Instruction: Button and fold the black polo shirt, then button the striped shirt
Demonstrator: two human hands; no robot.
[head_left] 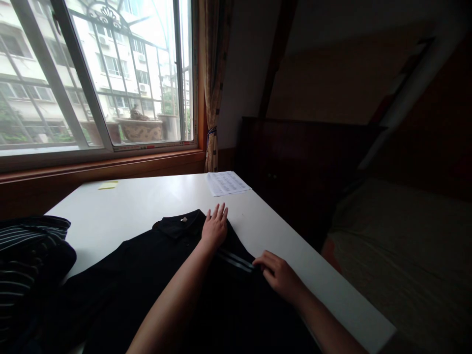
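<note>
A black collared shirt (155, 265) lies spread over the near part of the white table (162, 194), its collar pointing toward the window. Flat on the shirt's shoulder beside the collar rests my left hand (215, 227), fingers stretched out and apart. My right hand (278, 275) pinches the shirt's edge at the right, where two pale stripes end. The shirt's lower part is dark and runs out of view beneath my arms.
Dark striped clothing (25, 260) is heaped at the left. Printed papers (227, 183) lie at the table's far right corner, a yellow note (108, 185) at the far left. Beyond are a window and a curtain (213, 98). A bed-like surface (401, 236) stands to the right.
</note>
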